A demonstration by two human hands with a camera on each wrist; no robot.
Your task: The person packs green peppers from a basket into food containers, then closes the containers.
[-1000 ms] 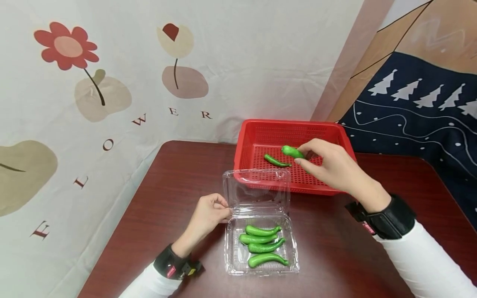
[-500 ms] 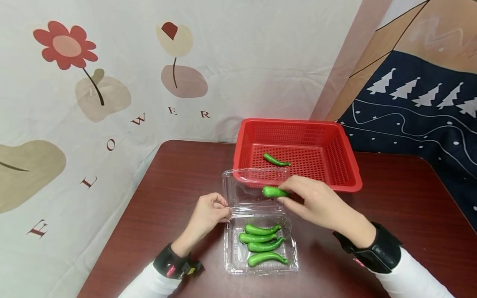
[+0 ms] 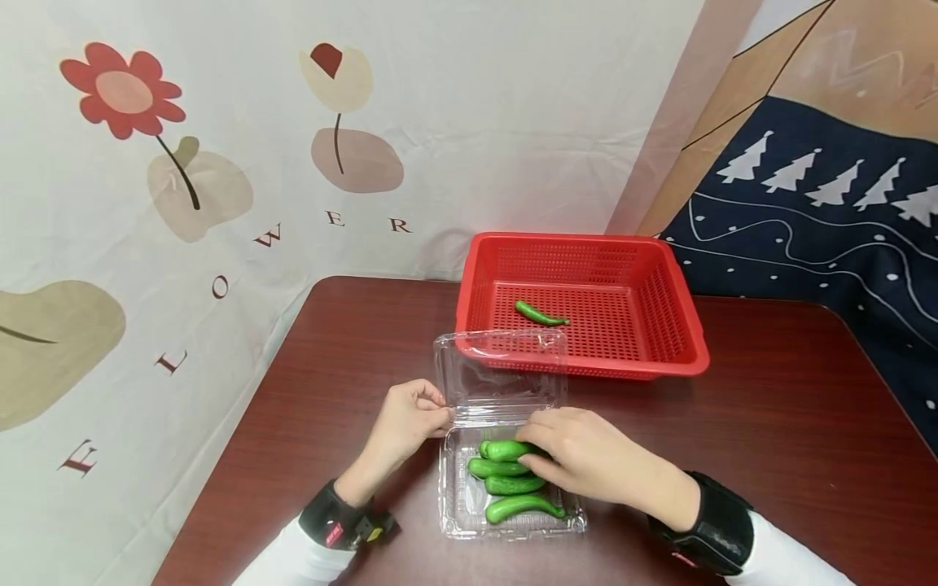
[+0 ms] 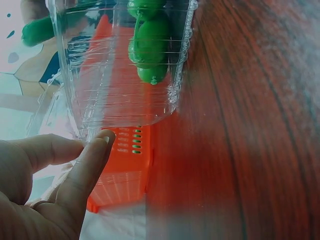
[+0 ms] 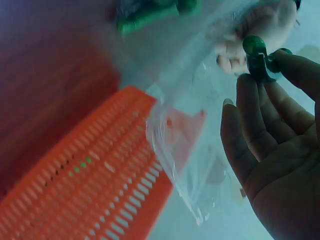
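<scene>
A clear plastic clamshell box [image 3: 444, 496] stands with its lid [image 3: 476, 382] raised, several green peppers [image 3: 522, 509] lying side by side in its base. My left hand [image 3: 403, 423] pinches the box's left edge near the hinge; the left wrist view shows thumb and finger meeting at that corner. Over the far end of the base, my right hand [image 3: 579, 452] holds another green pepper [image 3: 506, 450] between thumb and fingers. It overlaps the rearmost pepper in the head view, and whether they touch I cannot tell. The right hand hides the peppers' right ends.
Behind the box sits a red perforated basket [image 3: 689, 346] with one slim green pepper [image 3: 541, 313] on its floor. The raised lid stands in front of the basket's near wall. A dark reddish table [image 3: 330, 342] lies beneath, backed by a printed cloth [image 3: 440, 122].
My right hand has carried the pepper from above the basket, past the lid, down and toward me to the box's base. My left hand has kept its place on the box.
</scene>
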